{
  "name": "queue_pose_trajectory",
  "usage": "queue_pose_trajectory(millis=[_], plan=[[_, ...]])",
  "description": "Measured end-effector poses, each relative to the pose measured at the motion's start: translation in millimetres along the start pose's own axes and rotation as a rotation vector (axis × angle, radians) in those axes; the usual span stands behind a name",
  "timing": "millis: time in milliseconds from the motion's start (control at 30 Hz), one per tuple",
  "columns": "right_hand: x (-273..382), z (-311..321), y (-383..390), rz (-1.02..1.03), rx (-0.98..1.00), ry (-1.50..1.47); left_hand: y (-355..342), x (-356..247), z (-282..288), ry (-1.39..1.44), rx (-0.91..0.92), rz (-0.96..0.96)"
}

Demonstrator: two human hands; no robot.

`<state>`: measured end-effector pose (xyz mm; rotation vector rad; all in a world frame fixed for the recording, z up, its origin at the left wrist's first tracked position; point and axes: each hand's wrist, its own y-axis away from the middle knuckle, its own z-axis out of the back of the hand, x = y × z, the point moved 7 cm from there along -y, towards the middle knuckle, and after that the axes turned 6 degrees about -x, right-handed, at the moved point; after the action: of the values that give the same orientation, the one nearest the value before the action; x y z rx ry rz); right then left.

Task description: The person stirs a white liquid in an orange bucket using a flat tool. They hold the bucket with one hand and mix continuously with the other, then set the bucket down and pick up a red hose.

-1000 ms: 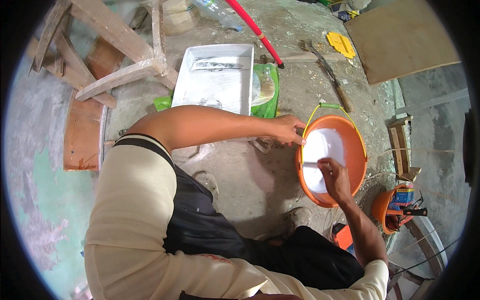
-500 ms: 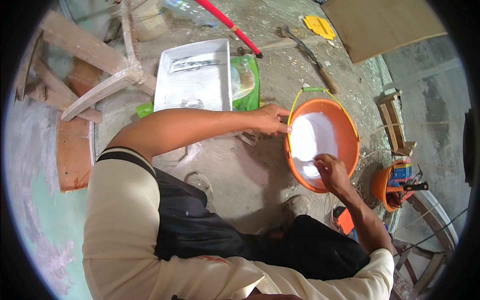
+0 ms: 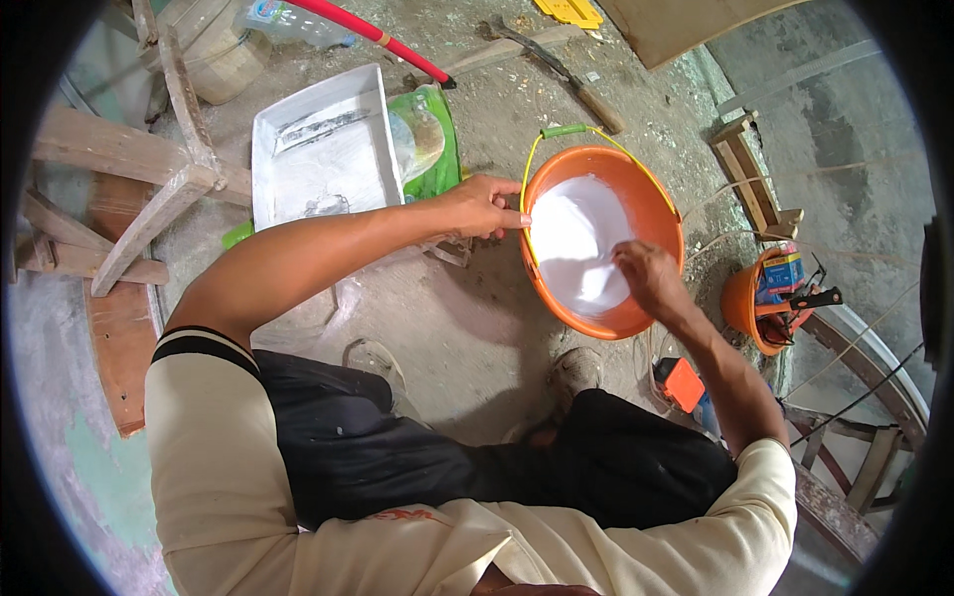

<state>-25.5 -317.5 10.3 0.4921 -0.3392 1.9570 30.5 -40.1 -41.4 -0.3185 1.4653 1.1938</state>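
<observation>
An orange bucket (image 3: 656, 209) with a raised yellow handle (image 3: 628, 149) holds white liquid (image 3: 576, 238). My left hand (image 3: 482, 207) grips the bucket's left side at the rim beside the handle, its other fingers curled. My right hand (image 3: 644, 270) is over the liquid inside the bucket, fingers closed; what they hold is hidden. A white paint tray (image 3: 318, 159), streaked inside, lies to the left on a green package (image 3: 427, 129).
Wooden frames (image 3: 129, 149) stand at the left. A red pole (image 3: 397, 50), plastic bottle (image 3: 298, 25), wooden-handled blade (image 3: 586, 99) and yellow plastic piece (image 3: 566, 10) lie farther back. At right are a board (image 3: 686, 25), wooden piece (image 3: 740, 179), orange tool bucket (image 3: 745, 298) and orange-black item (image 3: 684, 382).
The scene has shifted left and up in view. My right hand still moves within the bucket; the stick seen in it earlier is no longer visible. My left hand stays at the rim.
</observation>
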Motion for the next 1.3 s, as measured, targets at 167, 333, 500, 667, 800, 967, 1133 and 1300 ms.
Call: queue_pose_trajectory(millis=[167,333,500,667,800,967,1133,1300], plan=[[40.0,-22.3,-1.0,-0.171,0.119,-0.232,-1.2,0.1,0.4,0.017,0.005,-0.003],[10.0,-15.7,-56.5,-0.058,-0.078,-0.228,2.0,-2.1,1.3,-0.026,0.023,0.021],[-19.9,14.3,-40.8,-0.025,-0.080,0.051,1.4,3.4,1.2,-0.002,0.030,0.022],[8.3,-11.1,16.6,-0.148,0.049,-0.071,-2.5,1.1,-0.5,-0.025,-0.014,0.002],[32.9,-20.9,-13.9,-0.235,0.052,-0.291,0.0,-0.9,0.6,-0.058,0.072,0.042],[-17.4,-8.5,-59.0,-0.091,-0.162,-0.263,4.8,-2.7,0.5,-0.009,0.004,0.042],[-39.0,11.8,-21.0,-0.084,-0.127,0.067,4.4,-2.6,0.0,-0.016,0.017,0.023],[14.2,-15.4,9.7,-0.197,0.035,-0.184,3.0,-2.0,0.6,-0.058,0.060,0.048]])
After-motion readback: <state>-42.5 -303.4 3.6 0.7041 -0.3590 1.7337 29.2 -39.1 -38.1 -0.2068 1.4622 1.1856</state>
